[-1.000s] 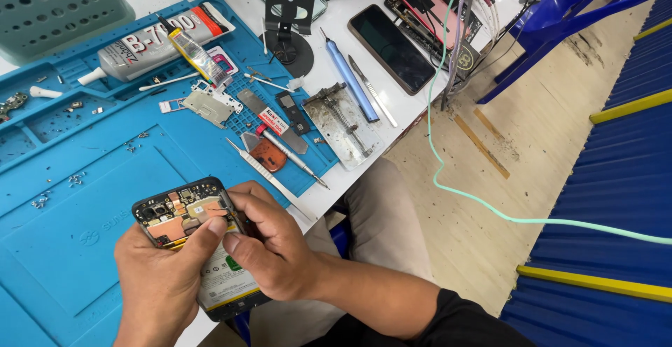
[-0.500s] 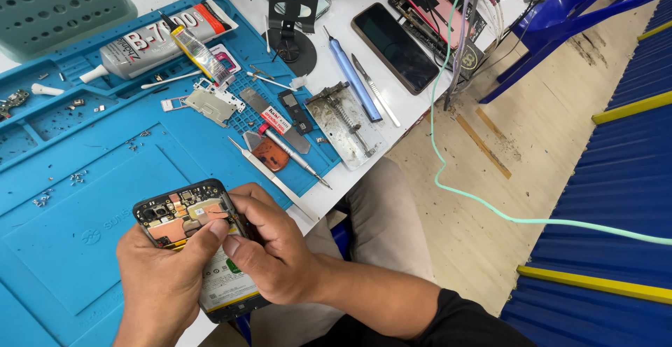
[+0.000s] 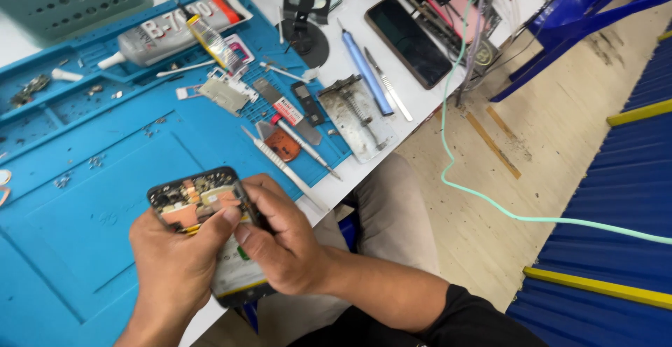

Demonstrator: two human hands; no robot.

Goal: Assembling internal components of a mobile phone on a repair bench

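An opened smartphone [image 3: 196,200] with its back cover off shows its circuit board and a pale battery. My left hand [image 3: 175,270] grips it from below, thumb pressed on the board area. My right hand [image 3: 280,238] wraps the phone's right side, fingers resting over the upper board near a thin dark tool or part that I cannot make out. Both hands hold the phone just above the near edge of the blue work mat [image 3: 84,200].
On the mat lie a glue tube [image 3: 168,28], tweezers [image 3: 308,147], a white spudger [image 3: 276,161], an orange pick [image 3: 283,145] and small metal parts. Beyond stand a black stand [image 3: 308,18], a blue screwdriver [image 3: 365,70], a dark phone [image 3: 408,41], a green cable [image 3: 490,200] and blue chair legs [image 3: 581,18].
The hands and phone stay in nearly the same place; the view has shifted slightly and the fingers on the board have barely adjusted.
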